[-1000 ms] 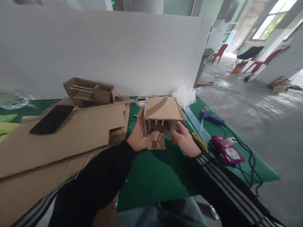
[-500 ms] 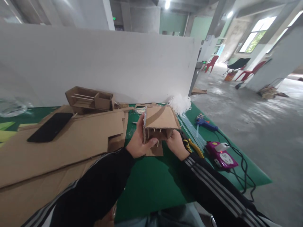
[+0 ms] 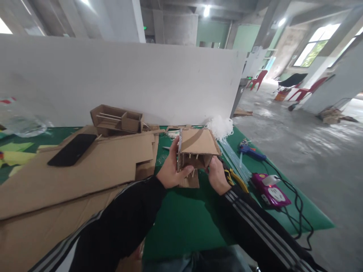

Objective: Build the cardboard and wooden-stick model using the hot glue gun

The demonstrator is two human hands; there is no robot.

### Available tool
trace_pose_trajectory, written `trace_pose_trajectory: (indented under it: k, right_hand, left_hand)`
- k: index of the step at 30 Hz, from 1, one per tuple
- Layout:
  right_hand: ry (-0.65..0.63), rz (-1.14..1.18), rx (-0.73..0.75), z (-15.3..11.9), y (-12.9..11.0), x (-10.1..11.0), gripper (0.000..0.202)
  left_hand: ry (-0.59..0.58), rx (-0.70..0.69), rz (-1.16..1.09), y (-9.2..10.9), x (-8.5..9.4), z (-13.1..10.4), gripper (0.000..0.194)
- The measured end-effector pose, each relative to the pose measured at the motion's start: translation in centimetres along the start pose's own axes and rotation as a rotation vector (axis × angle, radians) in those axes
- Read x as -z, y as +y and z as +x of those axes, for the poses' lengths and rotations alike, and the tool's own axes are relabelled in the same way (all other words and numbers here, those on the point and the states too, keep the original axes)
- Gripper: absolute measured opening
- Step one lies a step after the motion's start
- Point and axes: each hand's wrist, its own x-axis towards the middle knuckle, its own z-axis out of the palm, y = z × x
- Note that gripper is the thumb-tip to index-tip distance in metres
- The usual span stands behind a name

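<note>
A small cardboard structure (image 3: 200,141) with a flat top and thin sticks inside is held over the green table. My left hand (image 3: 172,168) grips its left side, the thumb across the lower front and the fingers behind the side wall. At its lower right corner, my right hand (image 3: 217,174) has its fingers closed against the cardboard; the fingertips are partly hidden. A cardboard piece (image 3: 189,182) shows just below the structure. Yellow-handled pliers (image 3: 238,180) lie right beside my right hand.
Cardboard sheets (image 3: 107,162) cover the left, bearing a black phone (image 3: 73,149). An open cardboard box (image 3: 117,119) stands behind. At right are glue sticks (image 3: 234,158), a blue glue gun (image 3: 251,151) and a purple power strip (image 3: 270,190) with cables. A white partition (image 3: 127,83) borders the back.
The whole view has shifted, so everything appears a little further right. Both hands keep their hold on the cardboard structure, with little visible change.
</note>
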Motion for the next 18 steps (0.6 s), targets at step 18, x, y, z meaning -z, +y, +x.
trace_pose_trajectory:
  k: [18]
  right_hand:
    - [-0.196, 0.315, -0.049, 0.12, -0.51, 0.35, 0.070]
  left_hand:
    - [0.018, 0.005, 0.008, 0.15, -0.03, 0.14, 0.096]
